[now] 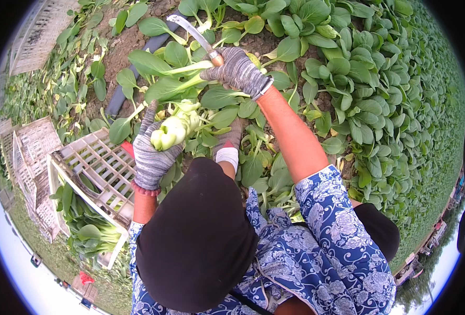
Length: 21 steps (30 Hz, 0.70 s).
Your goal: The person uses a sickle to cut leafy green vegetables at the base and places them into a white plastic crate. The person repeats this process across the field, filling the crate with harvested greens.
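Observation:
My left hand (155, 151), in a grey knitted glove, holds a head of bok choy (175, 130) with its pale base turned towards me and its leaves pointing away. In my right hand (238, 73), gloved alike, is the wooden handle of a curved harvesting knife (195, 34); the blade points up and left. The fingers of that hand also touch the stalk of a bok choy leaf (181, 88). Some of the fingertips are hidden. Cut leaves lie on the soil around both hands.
A plastic crate (116, 232) with bok choy in it stands at my left, and more crates (35, 145) lie beyond. A dark flat hose (118, 98) crosses the soil. Dense growing bok choy (397, 118) fills the right side. My knee and foot are close below the hands.

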Each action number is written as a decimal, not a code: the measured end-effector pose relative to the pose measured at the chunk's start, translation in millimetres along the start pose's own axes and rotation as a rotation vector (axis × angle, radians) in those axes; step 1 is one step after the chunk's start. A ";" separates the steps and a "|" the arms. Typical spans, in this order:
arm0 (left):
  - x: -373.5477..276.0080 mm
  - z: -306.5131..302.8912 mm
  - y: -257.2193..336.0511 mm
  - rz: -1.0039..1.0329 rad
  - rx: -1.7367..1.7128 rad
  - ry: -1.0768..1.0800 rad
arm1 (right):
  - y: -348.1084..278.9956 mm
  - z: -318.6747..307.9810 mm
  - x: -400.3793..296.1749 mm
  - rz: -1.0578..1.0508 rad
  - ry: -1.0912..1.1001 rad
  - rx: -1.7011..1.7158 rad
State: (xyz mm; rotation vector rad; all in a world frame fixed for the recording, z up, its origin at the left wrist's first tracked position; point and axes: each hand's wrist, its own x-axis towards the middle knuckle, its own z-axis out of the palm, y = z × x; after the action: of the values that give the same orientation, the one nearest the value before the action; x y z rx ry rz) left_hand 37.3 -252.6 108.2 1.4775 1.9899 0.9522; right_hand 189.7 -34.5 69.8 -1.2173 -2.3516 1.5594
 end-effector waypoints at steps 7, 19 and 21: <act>8.2 -57.4 17.3 -0.266 -0.983 0.091 | -48.0 -58.2 -45.7 -0.254 0.067 -0.405; 9.5 -45.6 42.7 -0.038 -1.381 0.069 | -124.2 -12.6 -77.5 -0.095 0.179 0.819; 11.6 -48.5 55.6 0.043 -1.361 0.160 | -118.1 -4.6 -78.9 -0.136 0.188 1.003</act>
State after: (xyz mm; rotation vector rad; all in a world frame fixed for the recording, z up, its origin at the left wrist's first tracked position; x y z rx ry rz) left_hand 33.0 -243.8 182.2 0.6265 0.8628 1.8940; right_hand 178.4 -101.8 194.3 -0.8513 -1.1695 2.0237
